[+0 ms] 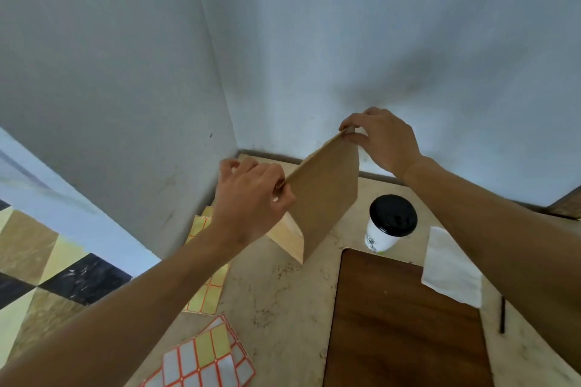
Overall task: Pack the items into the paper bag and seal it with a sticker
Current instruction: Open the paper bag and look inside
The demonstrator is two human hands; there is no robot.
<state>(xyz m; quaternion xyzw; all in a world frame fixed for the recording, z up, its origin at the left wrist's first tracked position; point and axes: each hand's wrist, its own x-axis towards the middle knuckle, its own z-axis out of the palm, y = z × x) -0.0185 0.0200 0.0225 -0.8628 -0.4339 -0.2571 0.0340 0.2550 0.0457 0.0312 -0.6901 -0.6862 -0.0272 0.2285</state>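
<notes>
- The brown paper bag (327, 198) stands upright on the marble-look counter (276, 292), near the corner where the two pale walls meet; its mouth is pressed flat into one closed edge at the top.
- Our left hand (251, 198) pinches the near end of that top edge between thumb and curled fingers; our right hand (380, 138) pinches the far end the same way, so the edge is held taut between the two.
- We judge the bag light and thin: stiff enough to stand on its folded base, yet quick to crease or tear if we tug hard. The top edge, where we hold it, looks the safest place to grip; the gusseted side (289, 236) would buckle under a squeeze.
- Whether anything is inside, we cannot tell.
- A white paper cup with a black lid (391, 223) stands just right of the bag, apart from it, and seems unpacked; it would crush or spill if tipped.
- A white napkin (449, 267) lies over the corner of a dark wooden board (402, 324), and a thin dark stick (502, 314) lies beyond it.
- Label sheets with orange borders (204, 358) lie to the left, one partly under our left arm; these would serve for sealing.
</notes>
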